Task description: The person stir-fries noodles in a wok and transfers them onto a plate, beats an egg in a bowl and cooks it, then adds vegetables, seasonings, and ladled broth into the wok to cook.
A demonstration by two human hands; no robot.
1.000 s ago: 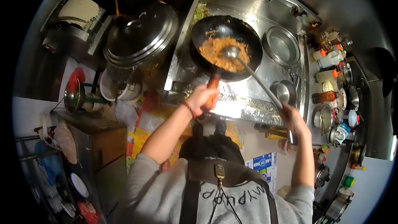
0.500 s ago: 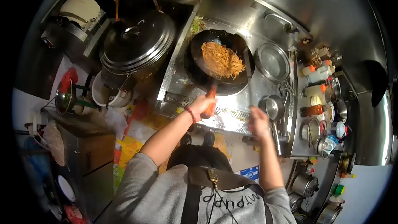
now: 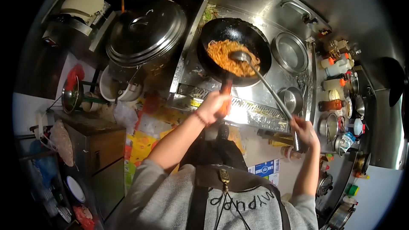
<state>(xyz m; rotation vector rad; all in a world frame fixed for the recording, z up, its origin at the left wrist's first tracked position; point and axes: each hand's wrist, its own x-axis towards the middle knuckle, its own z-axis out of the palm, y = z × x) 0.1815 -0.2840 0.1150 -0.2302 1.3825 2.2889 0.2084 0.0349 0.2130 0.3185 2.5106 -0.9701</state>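
Observation:
My left hand (image 3: pixel 213 106) is wrapped around the wooden handle (image 3: pixel 226 87) of a black wok (image 3: pixel 260 42) on the stove. Brown stir-fried noodles (image 3: pixel 220 54) lie in the near half of the wok. On the right, my right hand (image 3: pixel 304 131) is closed on the long handle of a metal ladle (image 3: pixel 277 98). The ladle's bowl rests on or just above the noodles, its underside partly turned up. My fingers cover part of each handle.
Right of the wok stand a round metal basin (image 3: pixel 290 52) and a small metal pot (image 3: pixel 290 100). Sauce bottles (image 3: pixel 333 84) line the shelf farther right. A large lidded pot (image 3: pixel 147 34) stands at left, above a wooden cabinet (image 3: pixel 104 149).
My right hand has moved right and down, and the ladle now slants across to the noodles. The noodles are lower in the wok and more spread. The camera view has shifted slightly.

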